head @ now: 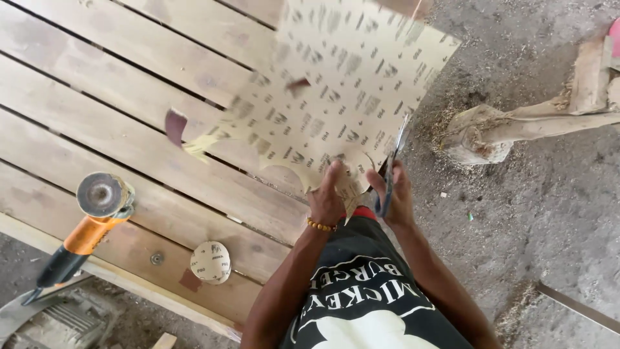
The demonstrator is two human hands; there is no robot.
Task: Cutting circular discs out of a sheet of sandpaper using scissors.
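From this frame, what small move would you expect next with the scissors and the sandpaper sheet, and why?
Probably close the scissors a little further along the curve. The right hand has the blades in the edge of the large tan printed sandpaper sheet, the left hand pinches it near the cut, and one round cut disc lies on the wooden slats.

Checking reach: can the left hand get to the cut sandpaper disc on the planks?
Probably not right now: the left hand grips the sandpaper sheet. The disc lies uncovered, low to its left.

1. The sandpaper sheet (342,84) is large and tan with its printed backing facing up, ragged along its cut lower edge, held tilted in the air.
2. The scissors (394,161) cut into its right edge.
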